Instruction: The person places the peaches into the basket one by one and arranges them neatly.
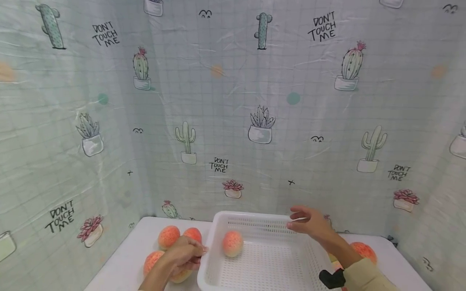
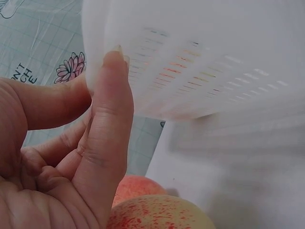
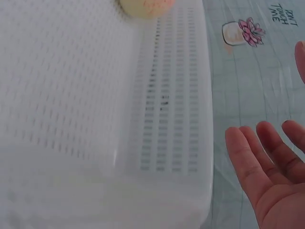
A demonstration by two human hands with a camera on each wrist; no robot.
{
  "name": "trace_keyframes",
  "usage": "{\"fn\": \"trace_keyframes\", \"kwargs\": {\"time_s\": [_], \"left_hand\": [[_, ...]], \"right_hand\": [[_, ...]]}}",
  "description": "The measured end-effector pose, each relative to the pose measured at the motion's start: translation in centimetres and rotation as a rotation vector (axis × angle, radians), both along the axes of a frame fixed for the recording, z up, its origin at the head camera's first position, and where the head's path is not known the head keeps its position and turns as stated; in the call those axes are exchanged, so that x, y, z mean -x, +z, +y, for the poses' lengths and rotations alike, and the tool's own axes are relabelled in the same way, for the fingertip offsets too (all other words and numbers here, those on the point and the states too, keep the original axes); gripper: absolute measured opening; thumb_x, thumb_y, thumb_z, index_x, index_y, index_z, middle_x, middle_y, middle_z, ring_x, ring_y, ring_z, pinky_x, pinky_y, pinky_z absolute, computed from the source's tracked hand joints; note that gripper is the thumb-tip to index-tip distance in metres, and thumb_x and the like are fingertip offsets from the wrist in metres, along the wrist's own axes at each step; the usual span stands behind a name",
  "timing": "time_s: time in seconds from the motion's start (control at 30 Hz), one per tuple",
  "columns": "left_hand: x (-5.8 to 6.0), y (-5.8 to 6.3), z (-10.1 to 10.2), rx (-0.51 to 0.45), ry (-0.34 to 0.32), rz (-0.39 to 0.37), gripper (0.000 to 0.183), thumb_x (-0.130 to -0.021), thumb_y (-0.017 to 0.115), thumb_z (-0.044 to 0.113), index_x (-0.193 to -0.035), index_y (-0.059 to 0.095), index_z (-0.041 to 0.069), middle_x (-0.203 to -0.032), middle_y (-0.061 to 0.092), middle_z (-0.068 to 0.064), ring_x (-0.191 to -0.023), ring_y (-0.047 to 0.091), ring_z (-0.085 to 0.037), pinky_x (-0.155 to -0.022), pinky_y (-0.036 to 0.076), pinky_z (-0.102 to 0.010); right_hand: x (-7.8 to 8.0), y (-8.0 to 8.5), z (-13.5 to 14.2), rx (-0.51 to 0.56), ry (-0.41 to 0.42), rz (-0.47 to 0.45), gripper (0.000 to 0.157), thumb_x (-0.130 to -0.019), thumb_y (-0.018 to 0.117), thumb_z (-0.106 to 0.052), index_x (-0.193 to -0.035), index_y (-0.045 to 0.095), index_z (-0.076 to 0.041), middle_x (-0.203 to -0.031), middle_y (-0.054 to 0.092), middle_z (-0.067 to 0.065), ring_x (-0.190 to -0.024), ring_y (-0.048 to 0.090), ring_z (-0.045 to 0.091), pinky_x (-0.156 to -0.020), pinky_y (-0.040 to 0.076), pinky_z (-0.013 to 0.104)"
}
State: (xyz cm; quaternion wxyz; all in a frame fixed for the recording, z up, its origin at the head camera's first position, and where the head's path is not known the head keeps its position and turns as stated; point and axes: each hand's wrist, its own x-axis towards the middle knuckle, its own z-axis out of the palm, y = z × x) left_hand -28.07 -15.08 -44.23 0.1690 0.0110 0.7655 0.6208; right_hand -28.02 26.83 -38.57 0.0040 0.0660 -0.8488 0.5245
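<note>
A white perforated plastic basket stands on the table, with one peach inside near its left wall. My left hand pinches the basket's left rim; in the left wrist view, a finger lies against the outer wall. Peaches sit close to this hand: one behind it, another to its left, and a yellowish one beneath it. Over the basket's far right corner, my right hand hovers with fingers apart and lightly bent. Nothing is in it, and in the right wrist view it is off the rim.
To the basket's right, partly behind my right forearm, lies another peach with more fruit beside it. The white table ends at a cactus-printed curtain, which surrounds the back and both sides.
</note>
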Motion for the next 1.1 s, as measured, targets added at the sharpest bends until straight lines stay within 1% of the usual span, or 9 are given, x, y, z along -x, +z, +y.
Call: {"fn": "trace_keyframes", "kwargs": {"time_s": [0.2, 0.3, 0.4, 0.5, 0.6, 0.7, 0.77, 0.93, 1.1], "left_hand": [[0.0, 0.0, -0.2, -0.004, 0.001, -0.016, 0.016, -0.095, 0.073, 0.011, -0.101, 0.074, -0.004, -0.072, 0.068, -0.003, -0.062, 0.063, -0.008, -0.058, 0.06, -0.021], [0.0, 0.0, -0.1, -0.002, 0.006, -0.026, 0.015, -0.095, 0.073, 0.011, -0.1, 0.074, -0.003, -0.072, 0.068, -0.003, -0.062, 0.063, -0.008, -0.058, 0.06, -0.02], [0.0, 0.0, -0.1, -0.003, -0.004, -0.035, 0.014, -0.096, 0.072, 0.011, -0.1, 0.074, -0.002, -0.073, 0.068, -0.003, -0.062, 0.063, -0.007, -0.058, 0.059, -0.019], [0.1, 0.0, -0.1, -0.003, -0.011, -0.037, 0.014, -0.096, 0.071, 0.011, -0.1, 0.074, -0.002, -0.073, 0.068, -0.003, -0.062, 0.063, -0.008, -0.057, 0.059, -0.019], [0.1, 0.0, -0.1, -0.006, -0.01, -0.032, 0.015, -0.096, 0.072, 0.011, -0.101, 0.074, -0.003, -0.074, 0.068, -0.004, -0.062, 0.064, -0.008, -0.058, 0.058, -0.019], [0.2, 0.0, 0.0, -0.001, -0.002, -0.034, 0.016, -0.097, 0.072, 0.012, -0.102, 0.073, -0.003, -0.075, 0.069, -0.004, -0.063, 0.064, -0.008, -0.058, 0.058, -0.019], [0.2, -0.1, 0.0, 0.001, 0.002, -0.04, 0.016, -0.097, 0.072, 0.012, -0.103, 0.073, -0.003, -0.075, 0.069, -0.005, -0.063, 0.064, -0.008, -0.058, 0.058, -0.019], [0.2, 0.0, 0.0, -0.002, -0.009, -0.04, 0.018, -0.097, 0.072, 0.012, -0.104, 0.073, -0.004, -0.075, 0.069, -0.004, -0.063, 0.063, -0.008, -0.058, 0.058, -0.019], [0.1, 0.2, 0.0, -0.01, -0.024, -0.037, 0.018, -0.096, 0.072, 0.013, -0.103, 0.074, -0.003, -0.074, 0.068, -0.003, -0.063, 0.062, -0.008, -0.058, 0.057, -0.018]], "right_hand": [[-2.5, -1.0, 4.3, 0.014, -0.031, -0.026, 0.074, -0.094, 0.078, -0.026, -0.152, 0.044, 0.004, -0.14, 0.061, 0.024, -0.115, 0.068, 0.017, -0.093, 0.061, 0.034], [-3.9, -1.9, 6.3, -0.012, -0.1, -0.055, 0.073, -0.095, 0.077, -0.027, -0.151, 0.044, 0.006, -0.137, 0.064, 0.022, -0.108, 0.068, 0.008, -0.089, 0.06, 0.029], [-5.1, -3.0, 8.0, -0.027, -0.191, -0.104, 0.075, -0.095, 0.078, -0.03, -0.151, 0.044, 0.006, -0.133, 0.068, 0.018, -0.102, 0.069, 0.004, -0.087, 0.062, 0.032], [-6.0, -4.2, 9.5, -0.051, -0.254, -0.153, 0.076, -0.094, 0.078, -0.036, -0.149, 0.046, 0.007, -0.131, 0.069, 0.018, -0.105, 0.07, 0.011, -0.089, 0.063, 0.039], [-6.6, -5.5, 10.7, -0.099, -0.281, -0.202, 0.077, -0.093, 0.079, -0.038, -0.145, 0.048, 0.011, -0.133, 0.067, 0.026, -0.111, 0.07, 0.026, -0.092, 0.063, 0.046], [-7.0, -6.9, 11.7, -0.126, -0.307, -0.261, 0.085, -0.087, 0.085, -0.037, -0.144, 0.047, 0.013, -0.138, 0.061, 0.033, -0.117, 0.067, 0.041, -0.095, 0.061, 0.051], [-7.3, -7.8, 12.1, -0.106, -0.319, -0.299, 0.091, -0.083, 0.088, -0.035, -0.147, 0.045, 0.012, -0.144, 0.056, 0.035, -0.122, 0.064, 0.046, -0.096, 0.061, 0.052], [-7.3, -9.7, 12.4, -0.063, -0.296, -0.34, 0.103, -0.078, 0.092, -0.036, -0.154, 0.037, 0.006, -0.154, 0.044, 0.036, -0.125, 0.061, 0.046, -0.097, 0.061, 0.052], [-6.8, -11.3, 12.5, -0.095, -0.29, -0.33, 0.107, -0.072, 0.095, -0.039, -0.154, 0.04, 0.003, -0.153, 0.044, 0.036, -0.119, 0.062, 0.043, -0.093, 0.062, 0.053]]}}
